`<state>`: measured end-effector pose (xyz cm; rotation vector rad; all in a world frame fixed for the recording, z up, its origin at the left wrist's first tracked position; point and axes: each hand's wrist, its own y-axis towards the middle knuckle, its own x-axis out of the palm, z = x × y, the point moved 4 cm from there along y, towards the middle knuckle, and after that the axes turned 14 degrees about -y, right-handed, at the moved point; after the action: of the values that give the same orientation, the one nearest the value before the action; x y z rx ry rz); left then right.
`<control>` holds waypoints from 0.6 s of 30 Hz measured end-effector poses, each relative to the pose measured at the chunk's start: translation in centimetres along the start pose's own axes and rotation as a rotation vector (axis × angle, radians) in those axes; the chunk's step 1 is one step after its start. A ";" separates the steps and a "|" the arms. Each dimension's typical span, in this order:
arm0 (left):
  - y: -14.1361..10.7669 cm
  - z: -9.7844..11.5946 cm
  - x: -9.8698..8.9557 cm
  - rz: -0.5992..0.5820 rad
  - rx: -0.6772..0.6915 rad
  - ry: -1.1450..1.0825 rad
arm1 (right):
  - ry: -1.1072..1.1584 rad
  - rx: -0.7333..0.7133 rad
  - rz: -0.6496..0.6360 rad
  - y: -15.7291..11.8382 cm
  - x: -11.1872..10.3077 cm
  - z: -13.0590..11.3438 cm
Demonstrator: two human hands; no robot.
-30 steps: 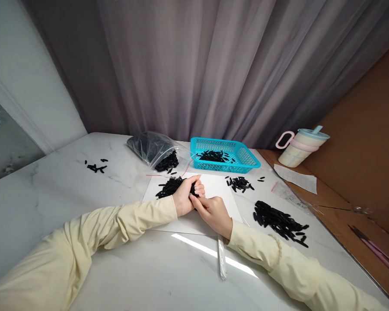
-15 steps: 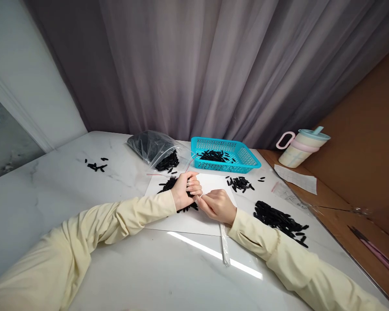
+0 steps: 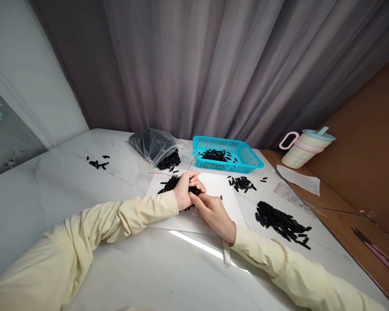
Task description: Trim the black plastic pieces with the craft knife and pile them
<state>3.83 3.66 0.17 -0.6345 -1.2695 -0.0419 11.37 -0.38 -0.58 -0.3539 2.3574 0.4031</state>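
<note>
Small elongated black pieces show in the curled palm of my left hand, which is closed around them over a white sheet. My right hand meets it from the right, thumb and fingers drawn together at the left palm. Whatever the right fingertips pinch is hidden. Behind and below the left hand, a heap of the same black pieces lies on the sheet. One dark tip pokes out just beyond the right hand's knuckles.
A clear zip bag spills black pieces beside a blue basket holding more. Loose piles lie to the right and far left. A lidded cup, paper strip and pink-handled tool lie at right.
My right hand has turned and slid its fingers left into the left palm. The left fingers have loosened slightly, so black pieces now show there. The view has shifted a little.
</note>
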 end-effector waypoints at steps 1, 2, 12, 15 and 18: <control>0.0 0.0 0.0 -0.002 0.000 0.001 | 0.031 0.020 -0.018 0.0 0.1 0.1; 0.0 0.0 0.0 -0.004 0.001 0.002 | 0.062 0.037 -0.038 0.0 0.1 0.2; 0.4 0.8 0.2 -0.028 0.020 0.008 | 0.432 0.175 -0.227 0.6 1.1 1.2; 0.4 1.1 0.4 -0.035 0.047 0.047 | 0.520 0.183 -0.287 0.7 1.2 1.2; 0.3 1.5 0.9 -0.050 0.079 0.130 | 0.609 0.176 -0.340 0.8 1.0 1.0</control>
<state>2.95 4.83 1.12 -0.5238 -1.1555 -0.0727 10.98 0.54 -1.79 -0.8760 2.8111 -0.0955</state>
